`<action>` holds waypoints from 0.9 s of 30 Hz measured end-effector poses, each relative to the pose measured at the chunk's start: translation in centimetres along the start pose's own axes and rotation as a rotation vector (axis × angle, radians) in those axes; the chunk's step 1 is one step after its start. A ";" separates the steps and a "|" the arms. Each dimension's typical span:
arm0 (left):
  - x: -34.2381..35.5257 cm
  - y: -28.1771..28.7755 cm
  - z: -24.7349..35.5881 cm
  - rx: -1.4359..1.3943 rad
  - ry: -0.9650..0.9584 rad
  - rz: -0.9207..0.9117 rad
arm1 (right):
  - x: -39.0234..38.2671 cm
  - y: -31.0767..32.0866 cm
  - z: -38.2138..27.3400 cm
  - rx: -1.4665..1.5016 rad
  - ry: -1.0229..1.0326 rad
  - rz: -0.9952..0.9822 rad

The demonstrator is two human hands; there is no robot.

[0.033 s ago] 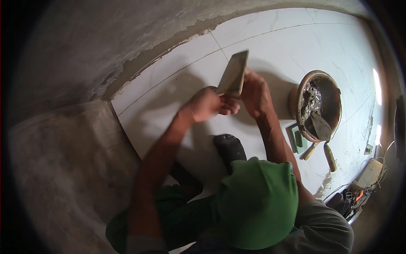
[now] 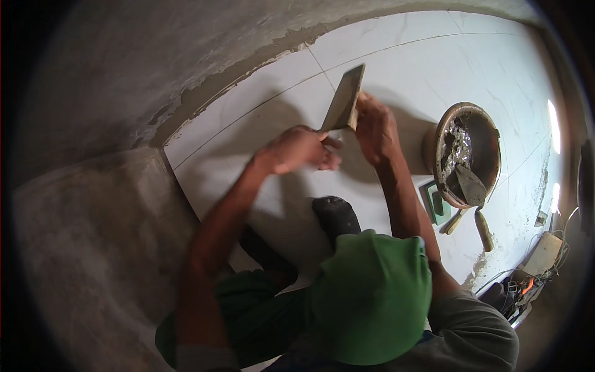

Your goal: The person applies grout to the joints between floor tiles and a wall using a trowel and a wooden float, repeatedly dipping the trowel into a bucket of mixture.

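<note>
Flat board [image 2: 344, 99], rectangular, dull grey-brown, a paler tan patch at its lower right edge. Raised over the white tiled floor [image 2: 421, 68], steeply tilted, long side running up and slightly right, broad face turned left. Right grip [image 2: 377, 129] holds it along the right side; left grip [image 2: 299, 149], blurred, at its lower left corner.

Fisheye head view, looking down, green cap [image 2: 372, 297] close, floor [image 2: 409, 68] farther

The left hand [image 2: 296, 150] is blurred; the right hand [image 2: 378, 131] has fingertips hidden behind the flat board [image 2: 344, 100]; well to its right, nearer the body, jumbled items [image 2: 525, 286] are too small to tell
</note>
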State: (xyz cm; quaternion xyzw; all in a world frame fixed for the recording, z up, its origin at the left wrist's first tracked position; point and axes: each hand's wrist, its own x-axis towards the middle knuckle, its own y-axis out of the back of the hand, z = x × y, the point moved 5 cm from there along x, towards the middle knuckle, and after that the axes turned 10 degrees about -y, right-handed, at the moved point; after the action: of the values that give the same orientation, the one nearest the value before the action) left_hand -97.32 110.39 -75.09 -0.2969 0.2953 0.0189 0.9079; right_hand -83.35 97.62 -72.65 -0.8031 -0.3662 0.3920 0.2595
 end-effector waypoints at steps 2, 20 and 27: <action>-2.6 3.7 2.1 0.676 0.210 0.031 | 2.7 0.7 -2.3 -0.042 0.084 0.155; -21.1 12.0 3.7 0.768 -0.040 0.451 | 16.9 3.7 -10.4 -1.001 -0.031 0.255; -17.5 6.9 8.7 0.566 -0.289 0.424 | 18.3 9.0 -13.5 -0.753 0.318 0.355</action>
State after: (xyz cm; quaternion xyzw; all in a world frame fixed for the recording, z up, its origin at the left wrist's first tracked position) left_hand -108.64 123.32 -63.46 0.0391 0.2126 0.1657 0.9622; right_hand -61.01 105.00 -79.50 -0.9423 -0.2954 0.1414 -0.0691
